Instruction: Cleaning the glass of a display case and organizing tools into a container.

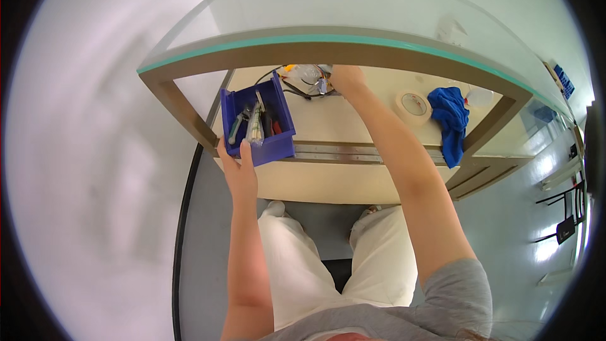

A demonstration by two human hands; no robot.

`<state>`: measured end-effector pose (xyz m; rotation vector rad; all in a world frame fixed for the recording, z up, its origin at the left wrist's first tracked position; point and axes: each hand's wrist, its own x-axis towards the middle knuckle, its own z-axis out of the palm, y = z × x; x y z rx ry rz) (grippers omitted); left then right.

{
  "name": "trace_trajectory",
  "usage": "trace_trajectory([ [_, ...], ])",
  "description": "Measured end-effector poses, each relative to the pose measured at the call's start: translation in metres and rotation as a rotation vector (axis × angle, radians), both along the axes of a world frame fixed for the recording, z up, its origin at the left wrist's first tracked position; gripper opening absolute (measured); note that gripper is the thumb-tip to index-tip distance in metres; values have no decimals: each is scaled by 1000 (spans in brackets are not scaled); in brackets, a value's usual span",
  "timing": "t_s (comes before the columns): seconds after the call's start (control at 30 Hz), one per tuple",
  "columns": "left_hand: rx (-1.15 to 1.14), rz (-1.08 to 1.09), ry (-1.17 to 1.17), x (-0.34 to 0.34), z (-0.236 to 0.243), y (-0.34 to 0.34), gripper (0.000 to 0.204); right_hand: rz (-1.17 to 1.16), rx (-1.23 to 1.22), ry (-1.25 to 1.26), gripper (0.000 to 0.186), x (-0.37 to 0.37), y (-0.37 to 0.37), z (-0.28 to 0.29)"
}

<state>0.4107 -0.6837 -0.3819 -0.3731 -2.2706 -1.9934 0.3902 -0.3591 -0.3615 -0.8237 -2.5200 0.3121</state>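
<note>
My left hand (pixel 238 167) grips the near wall of a blue plastic bin (pixel 278 150), its thumb on the rim and the fingers at the outer side. The bin is tilted and holds several tools, among them a wrench (pixel 236 127), and a bundle of pale sticks in clear wrap (pixel 255 127). At the back of the cabinet, my right hand (pixel 347 80) is closed beside a tangle of black cables (pixel 300 94) and a clear plastic bag (pixel 304 74). The cabinet's top bar partly hides its fingers, and what they hold cannot be made out.
A brown frame (pixel 328 52) with a glass top surrounds the cabinet opening. Right of my arm lie a roll of cream tape (pixel 414 105) and a blue cloth (pixel 449 117) hanging over the front rail (pixel 341 154). A white wall (pixel 107 151) stands at the left.
</note>
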Motion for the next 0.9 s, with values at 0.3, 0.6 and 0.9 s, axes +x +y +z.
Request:
trace_trajectory([
  [0.3, -34, 5, -3, 9, 7, -2, 55, 105, -155, 308, 38, -37, 53, -20],
  [0.6, 20, -2, -10, 14, 15, 0, 50, 151, -393, 493, 37, -39, 75, -45],
  [0.9, 2, -1, 1, 17, 14, 0, 52, 153, -578, 629, 35, -31, 85, -37],
])
